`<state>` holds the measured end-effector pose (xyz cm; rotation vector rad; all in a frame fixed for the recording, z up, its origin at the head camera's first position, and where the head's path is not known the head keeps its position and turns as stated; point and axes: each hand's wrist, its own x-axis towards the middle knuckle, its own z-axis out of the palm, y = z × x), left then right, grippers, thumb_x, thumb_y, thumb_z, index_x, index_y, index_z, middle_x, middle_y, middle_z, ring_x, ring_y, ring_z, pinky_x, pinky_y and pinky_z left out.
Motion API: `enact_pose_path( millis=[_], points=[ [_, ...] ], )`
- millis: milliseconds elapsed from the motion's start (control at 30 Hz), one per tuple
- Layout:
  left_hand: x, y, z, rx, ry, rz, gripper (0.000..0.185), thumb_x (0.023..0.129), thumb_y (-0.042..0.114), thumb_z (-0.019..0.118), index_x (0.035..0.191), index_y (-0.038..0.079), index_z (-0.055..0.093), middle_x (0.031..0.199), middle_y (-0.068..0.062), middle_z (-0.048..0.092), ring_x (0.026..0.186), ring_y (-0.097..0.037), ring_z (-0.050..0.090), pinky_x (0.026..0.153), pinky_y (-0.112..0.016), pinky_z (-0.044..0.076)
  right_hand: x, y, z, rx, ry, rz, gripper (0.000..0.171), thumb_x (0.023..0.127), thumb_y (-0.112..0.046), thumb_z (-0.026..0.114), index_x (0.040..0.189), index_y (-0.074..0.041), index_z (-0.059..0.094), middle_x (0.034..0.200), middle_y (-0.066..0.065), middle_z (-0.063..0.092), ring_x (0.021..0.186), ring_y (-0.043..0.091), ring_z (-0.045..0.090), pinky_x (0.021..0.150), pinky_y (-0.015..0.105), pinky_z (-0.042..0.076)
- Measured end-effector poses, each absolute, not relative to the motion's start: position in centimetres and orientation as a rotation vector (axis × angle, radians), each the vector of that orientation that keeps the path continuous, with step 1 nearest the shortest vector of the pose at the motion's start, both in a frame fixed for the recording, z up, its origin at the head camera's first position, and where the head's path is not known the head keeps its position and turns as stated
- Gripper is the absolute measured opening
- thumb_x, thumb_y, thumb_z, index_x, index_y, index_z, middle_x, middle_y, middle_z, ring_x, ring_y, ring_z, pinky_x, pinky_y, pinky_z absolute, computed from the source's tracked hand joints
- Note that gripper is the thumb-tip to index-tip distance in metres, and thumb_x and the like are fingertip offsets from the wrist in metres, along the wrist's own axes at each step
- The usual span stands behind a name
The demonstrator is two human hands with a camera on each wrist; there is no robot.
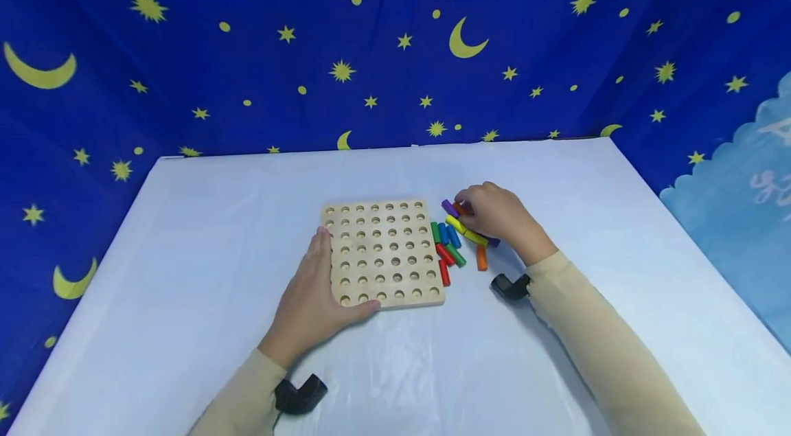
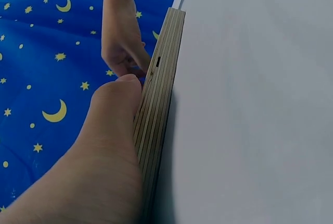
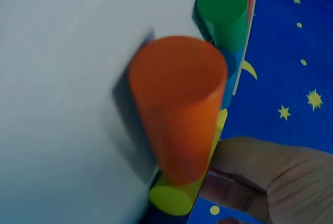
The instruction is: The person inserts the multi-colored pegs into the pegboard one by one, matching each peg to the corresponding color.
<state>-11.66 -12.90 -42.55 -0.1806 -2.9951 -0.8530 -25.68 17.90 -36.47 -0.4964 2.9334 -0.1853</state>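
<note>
A square wooden pegboard [image 1: 386, 256] with rows of round holes lies flat on the table. My left hand [image 1: 315, 305] rests against its near left corner, fingers straight along the left side and thumb on the front edge; the left wrist view shows the thumb at the board's layered edge [image 2: 161, 94]. Right of the board, my right hand [image 1: 499, 213] has curled fingers around an orange peg [image 1: 461, 209], partly hidden by the hand. Beside the fingertips is a purple peg [image 1: 450, 208], and yellow pegs [image 1: 474, 237] lie just below the hand.
Red pegs [image 1: 444, 273], green pegs [image 1: 456, 255] and blue pegs [image 1: 454, 237] lie along the board's right side. Another orange peg [image 1: 481, 258] lies nearer the right wrist. Black wrist mounts [image 1: 301, 395] sit on both forearms. A blue star-patterned cloth [image 1: 395, 106] hangs behind the white table [image 1: 235, 216].
</note>
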Motion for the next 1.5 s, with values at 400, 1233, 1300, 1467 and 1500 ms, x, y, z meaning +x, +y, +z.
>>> enact_pose_path(
  millis=[400,1233,1300,1467,1500],
  points=[
    [-11.8,-13.1,-42.3,-0.215,-2.972,-0.859,0.146,0.06,0.089,0.066,0.16,0.008,-0.005,0.168,-0.014,0.001,0.155,-0.034,0.011,0.122,-0.054,0.023,-26.5,17.3,-36.4,-0.413,2.874,-0.179,0.039,0.092,-0.026,0.07,0.128,-0.011,0.066,0.108,0.009,0.071,0.089,0.025,0.06,0.086,0.044,0.055],
    [-11.6,-13.2,-42.5,-0.219,-2.983,-0.886,0.146,0.061,0.089,0.066,0.159,0.009,-0.006,0.168,-0.013,-0.001,0.155,-0.032,0.009,0.124,-0.052,0.021,-27.3,19.9,-38.1,-0.535,2.704,-0.952,0.024,0.089,-0.014,0.073,0.109,-0.018,0.061,0.102,0.006,0.063,0.082,0.025,0.05,0.072,0.034,0.043],
    [-11.6,-13.2,-42.5,-0.22,-2.985,-0.881,0.146,0.06,0.089,0.065,0.159,0.009,-0.006,0.168,-0.013,-0.001,0.155,-0.033,0.009,0.123,-0.052,0.021,-27.3,19.9,-38.1,-0.556,2.702,-0.982,0.023,0.089,-0.014,0.073,0.108,-0.017,0.061,0.104,0.006,0.063,0.083,0.025,0.05,0.073,0.034,0.043],
    [-11.6,-13.2,-42.5,-0.223,-2.978,-0.876,0.147,0.059,0.09,0.066,0.16,0.008,-0.005,0.168,-0.014,0.002,0.154,-0.035,0.012,0.123,-0.053,0.023,-27.4,19.6,-37.6,-0.556,2.694,-1.073,0.021,0.091,-0.017,0.072,0.108,-0.016,0.06,0.11,0.005,0.064,0.079,0.026,0.051,0.07,0.033,0.044],
    [-11.6,-13.3,-42.5,-0.222,-2.975,-0.879,0.147,0.059,0.089,0.066,0.16,0.008,-0.005,0.168,-0.015,0.002,0.154,-0.035,0.012,0.123,-0.053,0.023,-27.5,19.5,-37.5,-0.544,2.692,-1.089,0.021,0.091,-0.018,0.072,0.108,-0.017,0.06,0.11,0.005,0.064,0.078,0.026,0.051,0.068,0.032,0.044]
  ],
)
